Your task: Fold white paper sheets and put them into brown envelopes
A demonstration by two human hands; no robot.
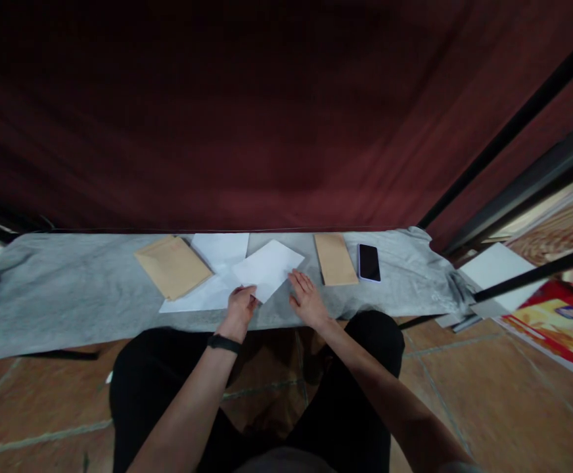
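A white sheet of paper (269,268), perhaps folded, lies at an angle in front of me. My left hand (243,305) pinches its near left corner between thumb and fingers. At its right edge rests my right hand (307,297), fingers stretched out and touching or almost touching the paper. Under and to the left of this sheet spread larger white papers (202,294). Brown envelopes (172,266) lie partly over those papers on the left. Another brown envelope (336,260) lies to the right of my right hand.
A grey cloth (84,289) covers the long narrow bench. A phone (369,263) lies beside the right envelope. A dark red curtain (267,131) hangs behind the far edge. Black metal bars (513,131), a white board (496,272) and a red-yellow package (562,322) are at right.
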